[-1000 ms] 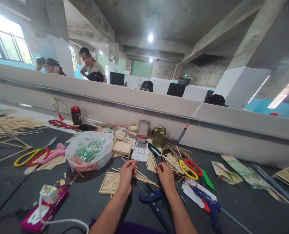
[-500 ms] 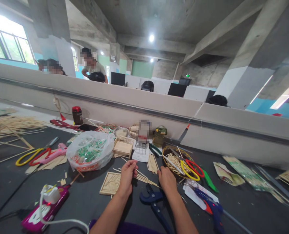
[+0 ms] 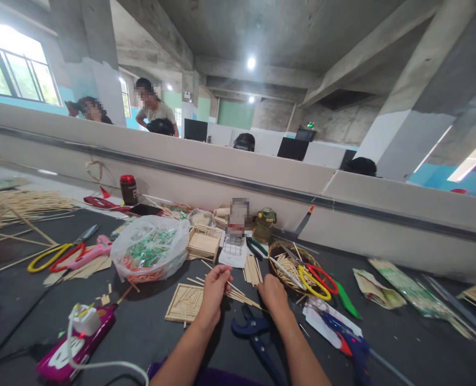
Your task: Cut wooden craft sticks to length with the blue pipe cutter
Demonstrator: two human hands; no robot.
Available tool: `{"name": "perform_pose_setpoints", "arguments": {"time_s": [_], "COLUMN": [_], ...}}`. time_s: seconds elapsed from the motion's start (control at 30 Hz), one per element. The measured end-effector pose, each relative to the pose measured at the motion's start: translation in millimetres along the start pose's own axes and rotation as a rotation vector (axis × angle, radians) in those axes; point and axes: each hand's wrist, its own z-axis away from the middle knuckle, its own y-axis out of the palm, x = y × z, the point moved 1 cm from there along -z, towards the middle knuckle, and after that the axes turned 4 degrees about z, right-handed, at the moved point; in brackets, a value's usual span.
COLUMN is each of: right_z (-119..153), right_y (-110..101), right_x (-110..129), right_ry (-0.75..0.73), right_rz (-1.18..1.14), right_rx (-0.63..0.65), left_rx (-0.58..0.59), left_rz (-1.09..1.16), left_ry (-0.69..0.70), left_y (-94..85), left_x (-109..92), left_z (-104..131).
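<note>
Left hand (image 3: 215,292): raised just above the dark surface (image 3: 149,332), fingers (image 3: 224,274) pinched on the near end of a thin wooden stick (image 3: 238,292).
Right hand (image 3: 275,294): knuckles up, fingers curled under toward the surface; whether they grip anything cannot be told.
Stick: slants from the left fingers toward the right hand, over a loose bunch of like sticks lying between the two hands.
Stick panel (image 3: 185,303): a flat square of sticks, flat on the surface just left of the left wrist.
Blue cutter (image 3: 254,332): on the surface between the forearms, near the right wrist.
Basket (image 3: 290,265): round, beyond the right hand, with sticks in it; yellow and red scissors (image 3: 316,279) lie across its rim.
Plastic bag (image 3: 149,252): clear, bulging, well left of the left hand.
Small wooden box (image 3: 201,242): beside the bag, beyond the left hand.
Glue gun (image 3: 348,340): blue and red, right of the right forearm.
Power strip (image 3: 75,340): pink, near left, with a white plug and cord.
Background: other people stand beyond the low wall (image 3: 342,203).
</note>
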Motion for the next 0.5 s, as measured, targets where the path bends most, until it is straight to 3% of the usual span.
{"name": "perform_pose_setpoints", "arguments": {"time_s": [0.13, 0.33, 0.4, 0.5], "right_z": [7, 32, 38, 43], "right_y": [-9, -21, -23, -22], "right_x": [-2, 1, 3, 3], "right_ry": [-0.023, -0.199, -0.236, -0.199], "right_rz": [-0.091, -0.288, -0.471, -0.943], "right_rx": [-0.033, -0.031, 0.013, 0.123], "left_rx": [0.036, 0.253, 0.28, 0.282], "left_rz": [-0.195, -0.874, -1.007, -1.09], "left_ry": [0.131, 0.694, 0.752, 0.764], "left_y": [0.4, 4.5, 4.1, 0.8], "left_x": [1, 0, -2, -9], "left_z": [2, 13, 14, 12]}}
